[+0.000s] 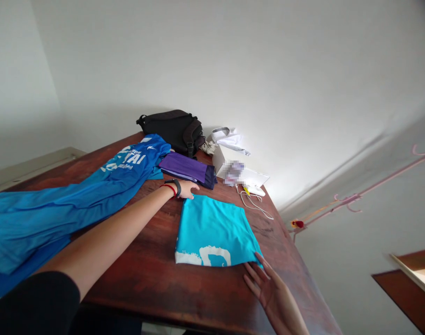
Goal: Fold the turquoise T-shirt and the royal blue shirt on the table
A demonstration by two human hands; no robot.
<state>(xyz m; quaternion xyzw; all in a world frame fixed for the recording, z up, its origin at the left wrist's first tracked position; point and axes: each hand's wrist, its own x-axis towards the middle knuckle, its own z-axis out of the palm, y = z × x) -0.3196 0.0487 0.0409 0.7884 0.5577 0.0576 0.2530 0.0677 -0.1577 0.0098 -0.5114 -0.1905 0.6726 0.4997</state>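
A folded turquoise shirt (214,230) with a white print lies flat on the dark wooden table (152,274). My left hand (187,189) reaches far across, with a black band and red string at the wrist, and rests at the shirt's far left corner; its fingers look curled onto the cloth edge. My right hand (268,288) lies flat and open, fingertips touching the shirt's near right corner.
A long blue jersey (69,200) sprawls over the table's left side. A folded purple garment (189,168) lies beyond my left hand. A black bag (172,128), white cloth (229,138), a white box (245,177) and a cable (256,204) sit by the wall.
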